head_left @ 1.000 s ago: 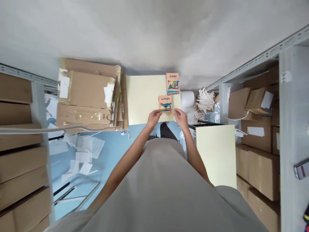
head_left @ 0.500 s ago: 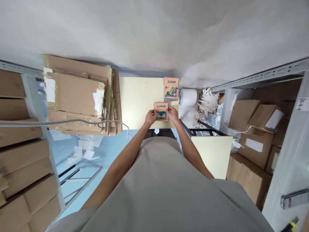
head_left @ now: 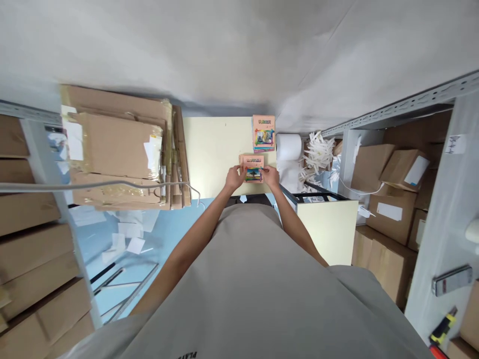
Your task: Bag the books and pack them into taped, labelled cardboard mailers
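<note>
Right at mid-frame, left hand (head_left: 234, 178) and right hand (head_left: 271, 176) pinch opposite sides of a pink-covered booklet (head_left: 254, 162), just below the booklet stack (head_left: 264, 130)!

This looks like a packing room or a storeroom. Boxes (head_left: 387, 262) are stacked in the racks (head_left: 438, 214) at three and near nine o'clock. Flattened cartons (head_left: 116, 144) lie toward ten, a white roll (head_left: 289, 147) and paper shreds (head_left: 321, 150) at two, a cutter (head_left: 444, 325) at four.
</note>
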`<control>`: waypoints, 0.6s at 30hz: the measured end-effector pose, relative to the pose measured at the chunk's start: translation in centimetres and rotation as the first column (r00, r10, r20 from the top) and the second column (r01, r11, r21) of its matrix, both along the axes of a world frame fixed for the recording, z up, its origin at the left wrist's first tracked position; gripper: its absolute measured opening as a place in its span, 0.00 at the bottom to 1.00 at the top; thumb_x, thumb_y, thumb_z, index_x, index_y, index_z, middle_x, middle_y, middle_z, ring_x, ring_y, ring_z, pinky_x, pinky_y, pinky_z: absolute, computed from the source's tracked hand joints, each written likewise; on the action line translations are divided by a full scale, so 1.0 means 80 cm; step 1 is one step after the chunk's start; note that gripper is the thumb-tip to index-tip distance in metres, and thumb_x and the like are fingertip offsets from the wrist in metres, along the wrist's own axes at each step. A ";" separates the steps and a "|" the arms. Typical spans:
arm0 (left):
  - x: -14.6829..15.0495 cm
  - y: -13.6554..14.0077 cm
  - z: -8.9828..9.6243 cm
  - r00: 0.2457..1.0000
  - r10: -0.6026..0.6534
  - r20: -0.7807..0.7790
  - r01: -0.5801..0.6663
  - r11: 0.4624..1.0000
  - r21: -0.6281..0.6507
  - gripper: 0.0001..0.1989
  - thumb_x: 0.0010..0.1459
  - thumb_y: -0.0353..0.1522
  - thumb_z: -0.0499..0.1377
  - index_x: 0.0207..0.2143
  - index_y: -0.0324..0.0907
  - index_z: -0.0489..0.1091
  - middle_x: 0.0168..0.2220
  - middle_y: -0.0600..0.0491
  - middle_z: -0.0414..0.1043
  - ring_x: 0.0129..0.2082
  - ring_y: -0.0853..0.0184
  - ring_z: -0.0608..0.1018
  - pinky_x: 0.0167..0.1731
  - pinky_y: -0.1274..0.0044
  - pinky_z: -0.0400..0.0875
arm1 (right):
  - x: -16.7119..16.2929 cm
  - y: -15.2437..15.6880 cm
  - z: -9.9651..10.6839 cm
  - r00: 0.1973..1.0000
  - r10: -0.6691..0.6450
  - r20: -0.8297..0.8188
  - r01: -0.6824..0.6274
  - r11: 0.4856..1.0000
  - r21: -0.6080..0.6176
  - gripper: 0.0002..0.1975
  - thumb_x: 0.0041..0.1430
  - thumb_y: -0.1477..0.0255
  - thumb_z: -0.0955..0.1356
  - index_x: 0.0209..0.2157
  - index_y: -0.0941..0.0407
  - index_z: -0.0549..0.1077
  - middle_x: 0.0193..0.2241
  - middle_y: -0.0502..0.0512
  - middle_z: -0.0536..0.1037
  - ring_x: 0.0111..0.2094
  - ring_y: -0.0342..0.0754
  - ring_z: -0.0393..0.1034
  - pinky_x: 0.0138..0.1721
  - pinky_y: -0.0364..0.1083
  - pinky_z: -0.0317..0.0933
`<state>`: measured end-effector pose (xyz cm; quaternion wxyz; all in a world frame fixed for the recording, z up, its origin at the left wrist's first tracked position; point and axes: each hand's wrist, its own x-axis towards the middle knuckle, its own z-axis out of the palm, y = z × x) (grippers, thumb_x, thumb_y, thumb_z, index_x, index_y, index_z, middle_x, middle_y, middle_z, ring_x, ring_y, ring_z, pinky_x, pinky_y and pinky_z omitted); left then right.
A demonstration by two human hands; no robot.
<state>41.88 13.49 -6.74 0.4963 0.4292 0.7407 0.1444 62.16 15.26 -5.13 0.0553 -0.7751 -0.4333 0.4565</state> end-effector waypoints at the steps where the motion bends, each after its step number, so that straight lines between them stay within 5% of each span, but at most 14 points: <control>1: -0.001 0.001 0.003 1.000 -0.006 -0.008 0.006 1.000 -0.028 0.28 0.68 0.44 0.69 0.63 0.34 0.79 0.64 0.29 0.80 0.65 0.42 0.83 0.64 0.60 0.78 | 0.000 -0.004 0.002 1.000 -0.015 0.008 0.015 1.000 0.011 0.07 0.68 0.66 0.76 0.43 0.52 0.88 0.47 0.58 0.92 0.50 0.58 0.87 0.53 0.49 0.75; 6: -0.002 -0.006 0.020 0.996 -0.005 0.088 0.007 1.000 -0.026 0.28 0.66 0.37 0.69 0.65 0.36 0.78 0.69 0.30 0.77 0.67 0.42 0.82 0.66 0.59 0.77 | 0.012 -0.038 0.022 0.985 -0.152 -0.082 0.161 0.979 0.122 0.11 0.65 0.60 0.76 0.40 0.52 0.87 0.44 0.59 0.92 0.50 0.57 0.87 0.56 0.52 0.78; 10: 0.017 -0.023 0.029 0.965 -0.049 0.256 0.052 0.999 -0.004 0.20 0.65 0.38 0.69 0.56 0.39 0.83 0.60 0.36 0.85 0.62 0.46 0.85 0.65 0.60 0.77 | 0.036 -0.095 0.049 0.908 -0.348 -0.233 0.394 0.900 0.188 0.24 0.56 0.47 0.80 0.39 0.54 0.85 0.37 0.59 0.89 0.43 0.58 0.86 0.49 0.53 0.81; 13: 0.048 -0.053 0.036 0.890 -0.141 0.434 0.167 0.986 -0.023 0.16 0.66 0.46 0.68 0.41 0.41 0.83 0.42 0.43 0.87 0.50 0.51 0.86 0.56 0.64 0.80 | 0.053 -0.167 0.077 0.791 -0.512 -0.337 0.591 0.782 0.199 0.30 0.48 0.42 0.81 0.39 0.55 0.84 0.35 0.58 0.89 0.40 0.58 0.85 0.45 0.54 0.82; 18: 0.108 -0.128 0.062 0.739 -0.278 0.614 0.418 0.904 -0.094 0.22 0.68 0.49 0.63 0.28 0.43 0.75 0.25 0.52 0.73 0.32 0.61 0.79 0.40 0.70 0.77 | 0.062 -0.302 0.134 0.560 -0.728 -0.395 0.827 0.516 0.223 0.35 0.43 0.41 0.83 0.41 0.54 0.84 0.38 0.56 0.90 0.40 0.54 0.84 0.45 0.53 0.82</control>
